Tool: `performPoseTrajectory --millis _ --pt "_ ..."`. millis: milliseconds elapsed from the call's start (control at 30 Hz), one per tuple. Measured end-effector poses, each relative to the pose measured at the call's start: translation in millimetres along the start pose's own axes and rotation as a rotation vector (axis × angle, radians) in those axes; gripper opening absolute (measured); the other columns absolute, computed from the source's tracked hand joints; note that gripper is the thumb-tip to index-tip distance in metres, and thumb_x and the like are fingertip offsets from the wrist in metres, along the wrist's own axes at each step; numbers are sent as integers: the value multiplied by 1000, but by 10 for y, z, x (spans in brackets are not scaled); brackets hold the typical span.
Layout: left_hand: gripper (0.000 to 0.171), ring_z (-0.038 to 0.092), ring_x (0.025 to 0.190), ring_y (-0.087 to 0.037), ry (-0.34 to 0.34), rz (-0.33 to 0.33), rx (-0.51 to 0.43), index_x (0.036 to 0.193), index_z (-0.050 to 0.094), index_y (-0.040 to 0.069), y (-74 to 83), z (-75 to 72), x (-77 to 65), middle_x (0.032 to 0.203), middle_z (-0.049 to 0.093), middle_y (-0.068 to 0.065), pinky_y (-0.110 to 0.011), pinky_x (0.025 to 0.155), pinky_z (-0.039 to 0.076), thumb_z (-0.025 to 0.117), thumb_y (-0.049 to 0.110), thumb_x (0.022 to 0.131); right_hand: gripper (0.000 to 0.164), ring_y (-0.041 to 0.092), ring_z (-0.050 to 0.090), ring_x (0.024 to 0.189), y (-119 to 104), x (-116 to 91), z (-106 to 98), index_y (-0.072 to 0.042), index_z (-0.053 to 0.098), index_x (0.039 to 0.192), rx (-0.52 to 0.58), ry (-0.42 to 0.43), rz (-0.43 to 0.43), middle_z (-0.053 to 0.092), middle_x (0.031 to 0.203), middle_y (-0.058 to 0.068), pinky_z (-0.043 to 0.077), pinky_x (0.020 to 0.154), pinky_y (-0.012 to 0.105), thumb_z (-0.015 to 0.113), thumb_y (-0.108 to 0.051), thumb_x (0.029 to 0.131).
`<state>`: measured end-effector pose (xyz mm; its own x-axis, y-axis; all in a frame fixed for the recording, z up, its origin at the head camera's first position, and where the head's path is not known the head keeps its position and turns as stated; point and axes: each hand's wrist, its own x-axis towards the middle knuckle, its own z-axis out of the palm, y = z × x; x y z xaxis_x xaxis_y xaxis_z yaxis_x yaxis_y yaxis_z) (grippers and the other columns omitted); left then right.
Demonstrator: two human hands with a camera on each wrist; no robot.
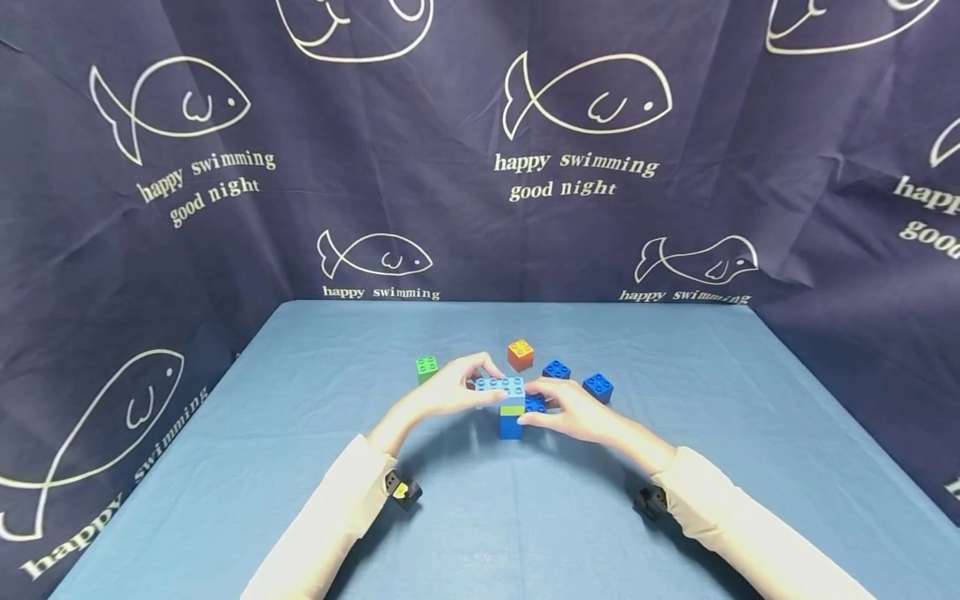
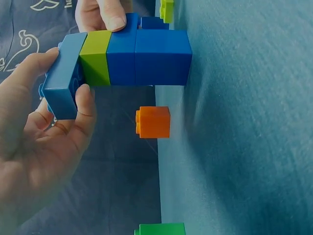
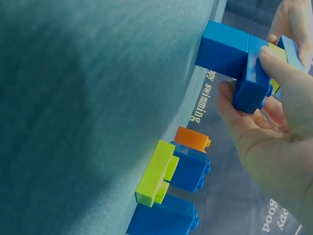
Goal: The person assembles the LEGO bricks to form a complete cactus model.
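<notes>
A small tower of toy building bricks stands on the table between the hands. At its foot is a blue brick [image 2: 164,58], with a long blue brick [image 3: 252,81] above it jutting to the right. Over these sits a lime-green brick [image 2: 96,58], topped by a long light-blue brick [image 2: 63,73] that sticks out to the left. My left hand [image 1: 452,387] pinches the light-blue brick between thumb and fingers. Thumb and fingers of my right hand [image 1: 573,408] hold the long blue brick's jutting end.
Behind the tower are an orange brick [image 1: 520,355] and, farther right, two blue bricks, one nearer [image 1: 557,370] and one farther right [image 1: 597,387]. A green brick [image 1: 427,368] stands beyond my left hand. Another lime-green brick [image 3: 155,172] shows in the right wrist view. Dark fabric hangs around the blue-covered table [image 1: 495,533].
</notes>
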<state>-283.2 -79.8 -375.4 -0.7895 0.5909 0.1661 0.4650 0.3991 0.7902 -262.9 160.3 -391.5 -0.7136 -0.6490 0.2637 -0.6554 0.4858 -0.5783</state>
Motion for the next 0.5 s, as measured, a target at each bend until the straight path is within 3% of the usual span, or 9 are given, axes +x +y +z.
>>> performPoseTrajectory --millis 200,500 --pt "19 54 73 -17 0 16 22 94 59 16 33 -22 15 95 62 0 -25 63 46 71 25 82 43 20 64 94 1 24 0 -2 61 116 -11 15 -5 67 105 8 55 80 34 70 -29 83" --pt "19 53 72 -16 -13 9 26 93 59 15 30 -16 29 92 59 -2 -23 63 43 72 23 82 46 23 64 98 0 16 5 -1 60 117 -11 0 6 66 108 11 54 81 35 70 -31 84"
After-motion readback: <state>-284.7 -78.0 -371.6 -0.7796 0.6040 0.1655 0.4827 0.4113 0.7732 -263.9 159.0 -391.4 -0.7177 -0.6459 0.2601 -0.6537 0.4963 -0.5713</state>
